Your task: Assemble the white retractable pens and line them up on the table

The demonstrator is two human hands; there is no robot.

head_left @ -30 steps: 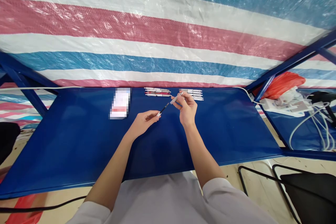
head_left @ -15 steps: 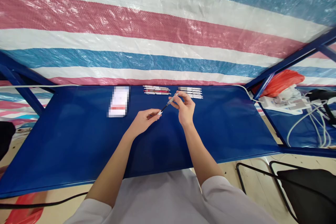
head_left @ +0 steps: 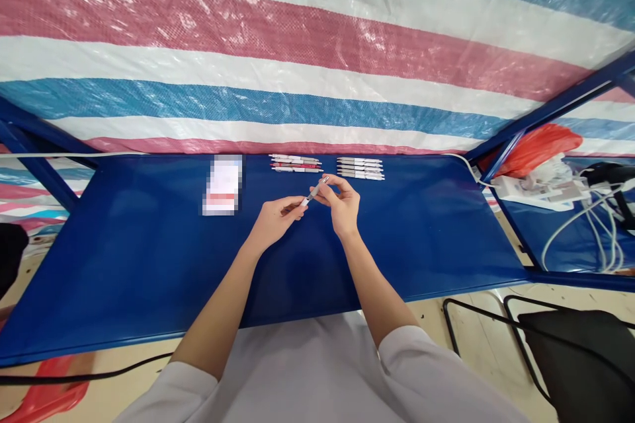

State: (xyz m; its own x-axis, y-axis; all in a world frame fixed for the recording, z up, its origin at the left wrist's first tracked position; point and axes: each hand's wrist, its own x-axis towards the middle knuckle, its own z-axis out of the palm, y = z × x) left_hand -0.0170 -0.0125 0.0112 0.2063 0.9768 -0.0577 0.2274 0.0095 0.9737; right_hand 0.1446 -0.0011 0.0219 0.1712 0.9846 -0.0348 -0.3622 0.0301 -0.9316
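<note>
Over the middle of the blue table (head_left: pixel 198 284), both hands hold parts of one pen (head_left: pixel 312 194). My left hand (head_left: pixel 276 219) pinches the white lower part of it. In my right hand (head_left: pixel 342 203), thumb and fingers are closed on the upper barrel, whose silver end points up and away. The two parts meet or nearly meet between my fingertips; whether they are fully joined I cannot tell. Behind my hands lie two groups of pens: a left group (head_left: pixel 296 163) with some red among the white, and a right group (head_left: pixel 360 168) of white and grey ones.
A blurred-out phone-like slab (head_left: pixel 221 185) lies at the table's left rear. Striped plastic sheeting (head_left: pixel 297 46) hangs behind the table. To the right are a red plastic bag (head_left: pixel 533 151), white cables (head_left: pixel 590 231) and a black chair (head_left: pixel 575 357) in front.
My right hand has come down and left toward my left hand. The dark refill that showed between the two pen parts is now covered by the upper barrel.
</note>
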